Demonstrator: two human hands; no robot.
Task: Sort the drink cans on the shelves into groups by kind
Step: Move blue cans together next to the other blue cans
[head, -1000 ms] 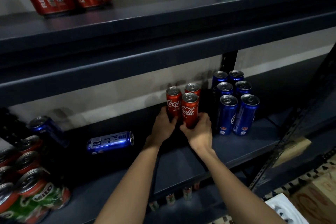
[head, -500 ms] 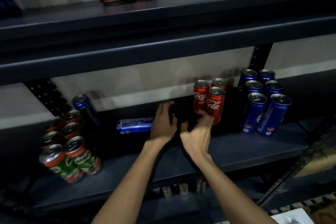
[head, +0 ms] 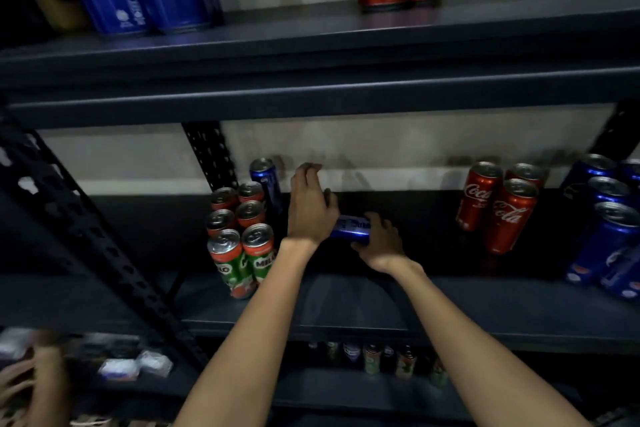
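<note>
Dark shelf (head: 346,315): groups mostly formed; right hand (head: 379,246) grips fallen blue can (head: 349,228), left hand (head: 311,206) spread; standing blue can (head: 265,180) remains.

We get a dim frame: shelf (head: 346,305) interior in deep shadow, pale wall (head: 381,146) brighter, lower left motion-blurred, wide-angle bending at the edges.

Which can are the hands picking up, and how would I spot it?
Look at the middle shelf, between the Milo cans on the left and the Coca-Cola cans on the right. The blue can there is held by the right hand; it alone lies on its side.
</note>
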